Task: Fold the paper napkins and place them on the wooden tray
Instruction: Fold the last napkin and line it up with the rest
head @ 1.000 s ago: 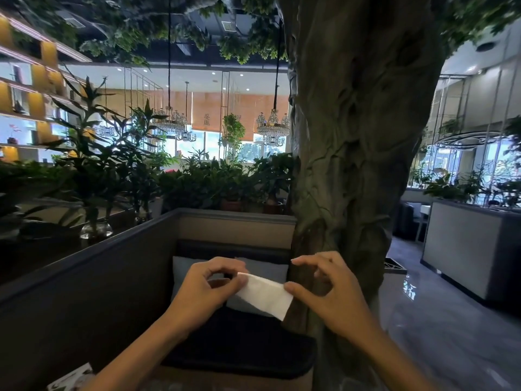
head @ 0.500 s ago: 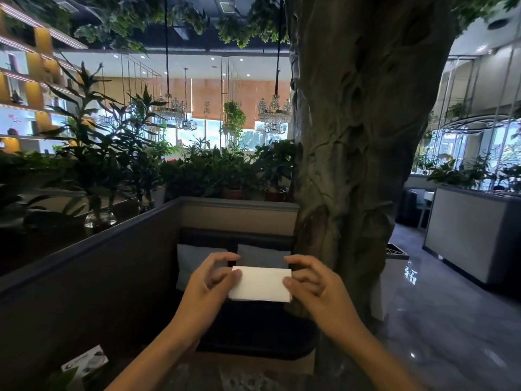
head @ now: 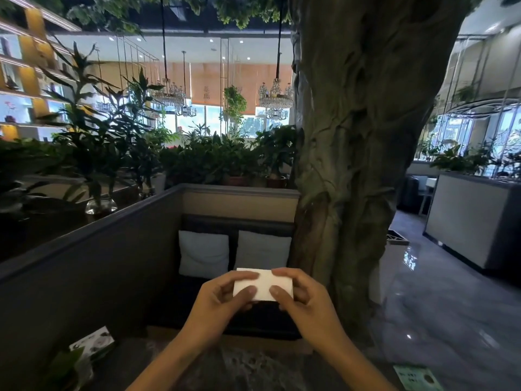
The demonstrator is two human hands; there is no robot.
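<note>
Two hands: both share one folded napkin [head: 263,283], held in the air over the near edge of the table [head: 248,368], in front of the bench with its two pale cushions [head: 203,253].
Left hand [head: 218,303]: its grip pinches the napkin's left end, thumb on the near face and fingers curled over the top edge, so that side cannot slip open.
Right hand [head: 306,301]: it mirrors the left, its grip narrow and pinching the right end, thumb on the front and fingers wrapped behind.
Napkin: a small white rectangle, roughly level and facing the camera; the even hold from both ends likely serves to square the edges and press the crease flat.
Stage: I judge the fold to be at or near its finish, with placing still to do.
Wooden tray: not visible here, so where the napkin will go cannot be told.
Table: dark and mottled, seen only at the bottom of the view; a printed box [head: 93,342] stands at its left and a green card [head: 417,378] lies at its right.
Risk: thin paper may spring open if either pinch loosens early.
Surroundings: a large tree trunk [head: 352,153] rises just right of the booth.
</note>
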